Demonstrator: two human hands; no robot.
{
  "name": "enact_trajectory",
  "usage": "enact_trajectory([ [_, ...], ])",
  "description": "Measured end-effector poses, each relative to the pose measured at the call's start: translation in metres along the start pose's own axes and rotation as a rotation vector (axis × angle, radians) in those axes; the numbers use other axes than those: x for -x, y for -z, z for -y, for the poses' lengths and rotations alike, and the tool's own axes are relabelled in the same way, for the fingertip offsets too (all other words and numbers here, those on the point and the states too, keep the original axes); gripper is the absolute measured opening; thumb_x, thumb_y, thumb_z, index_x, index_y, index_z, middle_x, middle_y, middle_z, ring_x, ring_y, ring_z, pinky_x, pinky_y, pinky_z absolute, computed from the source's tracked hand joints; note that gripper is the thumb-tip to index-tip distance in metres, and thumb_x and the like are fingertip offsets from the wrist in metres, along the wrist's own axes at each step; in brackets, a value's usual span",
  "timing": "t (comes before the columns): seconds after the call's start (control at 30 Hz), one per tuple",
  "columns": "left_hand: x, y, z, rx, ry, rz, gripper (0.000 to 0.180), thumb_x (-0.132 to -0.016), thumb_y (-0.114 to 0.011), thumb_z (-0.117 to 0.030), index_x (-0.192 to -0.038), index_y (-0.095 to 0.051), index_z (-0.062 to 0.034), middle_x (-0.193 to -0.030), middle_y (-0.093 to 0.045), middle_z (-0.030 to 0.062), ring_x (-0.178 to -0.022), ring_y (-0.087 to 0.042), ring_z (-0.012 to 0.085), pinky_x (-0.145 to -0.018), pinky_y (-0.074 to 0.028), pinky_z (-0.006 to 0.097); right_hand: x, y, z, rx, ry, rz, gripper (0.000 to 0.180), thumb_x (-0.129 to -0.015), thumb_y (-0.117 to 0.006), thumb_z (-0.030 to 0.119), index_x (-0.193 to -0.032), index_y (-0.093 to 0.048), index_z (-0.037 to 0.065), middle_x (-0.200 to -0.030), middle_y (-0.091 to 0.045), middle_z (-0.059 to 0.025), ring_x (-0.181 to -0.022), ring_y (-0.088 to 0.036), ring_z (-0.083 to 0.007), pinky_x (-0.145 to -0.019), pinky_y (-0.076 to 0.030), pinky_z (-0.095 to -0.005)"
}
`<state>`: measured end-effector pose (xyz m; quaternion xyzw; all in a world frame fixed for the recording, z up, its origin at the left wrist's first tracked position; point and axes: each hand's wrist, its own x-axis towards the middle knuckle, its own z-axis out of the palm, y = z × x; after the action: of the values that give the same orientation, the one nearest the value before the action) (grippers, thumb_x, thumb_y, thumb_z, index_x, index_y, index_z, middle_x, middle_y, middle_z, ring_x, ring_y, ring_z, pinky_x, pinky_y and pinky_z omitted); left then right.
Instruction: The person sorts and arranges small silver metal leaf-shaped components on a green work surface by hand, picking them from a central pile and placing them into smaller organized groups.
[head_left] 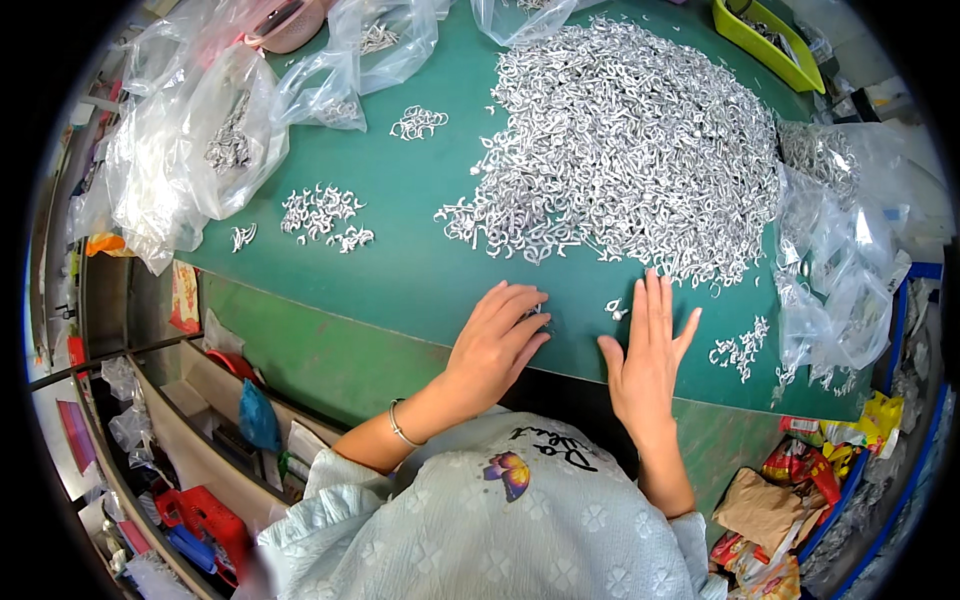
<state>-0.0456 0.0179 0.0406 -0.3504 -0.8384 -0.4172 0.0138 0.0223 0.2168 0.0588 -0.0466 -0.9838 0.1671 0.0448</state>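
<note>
A large heap of small silver metal pieces (640, 140), many of them curved, covers the far middle and right of the green tabletop (400, 270). Near the front edge my left hand (498, 338) is closed, its fingers and thumb bent together round small silver pieces (537, 309) that show only in part. My right hand (648, 355) lies flat with fingers stretched and spread, its fingertips at the heap's near edge. Between the two hands, beside my right fingers, a few loose silver pieces (616, 309) lie on the table.
Smaller piles of pieces sit at left (320, 212), at far left-middle a ring-shaped pile (419, 122), and at right (740, 346). Clear plastic bags (190, 150) flank the left side, and more bags (840, 270) the right. A yellow-green tray (770, 40) stands far right; drawers (215, 410) are lower left.
</note>
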Motion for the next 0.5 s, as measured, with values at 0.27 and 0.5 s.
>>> enact_trajectory([
  [0.27,-0.005,-0.002,-0.005,-0.001,0.02,-0.052,0.023,-0.077,-0.071,0.004,-0.099,-0.067,-0.0006,-0.116,-0.063,0.0119,-0.114,-0.057,0.0321,-0.105,-0.04,0.053,0.021,0.012,0.003,0.025,0.047,0.173,0.072,-0.083,-0.069,0.029,-0.143,-0.042,0.002,-0.155,-0.033,-0.0102,-0.146,-0.023,-0.034,-0.111,-0.006,-0.0696],
  [0.5,-0.008,-0.004,-0.01,0.003,0.034,-0.062,0.025,-0.078,-0.07,0.004,-0.102,-0.067,-0.0021,-0.119,-0.062,0.0115,-0.116,-0.058,0.0319,-0.107,-0.037,0.054,0.035,0.011,-0.02,0.202,-0.197,0.037,0.068,-0.087,-0.066,0.028,-0.144,-0.04,0.0,-0.156,-0.031,-0.0106,-0.148,-0.019,-0.0358,-0.111,-0.006,-0.0692],
])
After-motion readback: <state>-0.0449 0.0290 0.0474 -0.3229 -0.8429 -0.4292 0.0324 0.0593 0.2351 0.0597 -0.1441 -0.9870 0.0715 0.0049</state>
